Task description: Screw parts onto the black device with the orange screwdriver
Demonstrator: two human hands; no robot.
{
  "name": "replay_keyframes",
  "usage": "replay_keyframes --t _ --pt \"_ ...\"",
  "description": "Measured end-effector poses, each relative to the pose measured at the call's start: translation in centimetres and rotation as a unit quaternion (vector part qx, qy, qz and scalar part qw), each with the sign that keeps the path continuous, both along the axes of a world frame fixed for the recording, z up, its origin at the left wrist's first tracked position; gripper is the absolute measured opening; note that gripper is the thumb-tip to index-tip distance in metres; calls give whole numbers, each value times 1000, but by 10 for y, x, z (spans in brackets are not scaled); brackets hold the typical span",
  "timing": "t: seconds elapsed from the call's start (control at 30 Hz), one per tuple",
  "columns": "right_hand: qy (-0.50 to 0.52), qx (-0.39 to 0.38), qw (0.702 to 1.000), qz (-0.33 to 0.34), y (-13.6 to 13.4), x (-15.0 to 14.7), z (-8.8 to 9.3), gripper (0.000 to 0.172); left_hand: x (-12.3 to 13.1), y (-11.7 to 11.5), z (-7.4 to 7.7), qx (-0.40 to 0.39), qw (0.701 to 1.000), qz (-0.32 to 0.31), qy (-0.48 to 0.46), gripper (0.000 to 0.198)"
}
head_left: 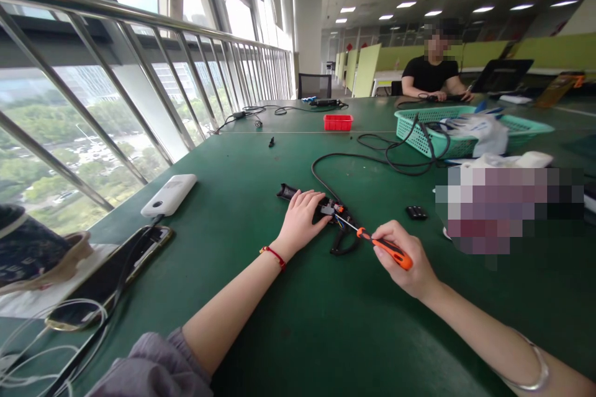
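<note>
My right hand (403, 257) is closed around an orange and black screwdriver (395, 253). Its metal shaft points left and its tip reaches into an opened black corded device (288, 191) with a loop-shaped handle part. Coloured wires, a grey block and orange-red bits show inside the casing. Across the body of this device lies my left hand (305, 217), fingers curled over it and thumb near the screwdriver tip. A black cord (321, 164) runs from the device towards the back right. To the right of it rests a small black part (416, 213) on the green table.
A red tray (338, 123) and a teal basket (414, 136) with bags stand further back. At left lie a white power bank (169, 195), a phone (112, 276) and cables. A person in black (431, 74) sits across the table (242, 285). Metal railing (139, 22) borders the left.
</note>
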State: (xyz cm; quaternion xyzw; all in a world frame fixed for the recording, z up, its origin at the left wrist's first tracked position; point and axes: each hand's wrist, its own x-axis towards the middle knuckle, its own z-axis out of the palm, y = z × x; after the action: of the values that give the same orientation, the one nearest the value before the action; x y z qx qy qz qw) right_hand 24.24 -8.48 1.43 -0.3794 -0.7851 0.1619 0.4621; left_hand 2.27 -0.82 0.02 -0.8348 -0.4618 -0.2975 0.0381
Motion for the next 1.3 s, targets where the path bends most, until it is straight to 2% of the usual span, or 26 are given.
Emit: replay_keyframes --t 0.7,1.3 --pt "-8 1 1000 5 0 1 -4 3 3 -1 2 11 1000 8 -1 38" --pt "-5 33 999 -11 1 2 -5 4 5 0 2 9 1000 15 1 39"
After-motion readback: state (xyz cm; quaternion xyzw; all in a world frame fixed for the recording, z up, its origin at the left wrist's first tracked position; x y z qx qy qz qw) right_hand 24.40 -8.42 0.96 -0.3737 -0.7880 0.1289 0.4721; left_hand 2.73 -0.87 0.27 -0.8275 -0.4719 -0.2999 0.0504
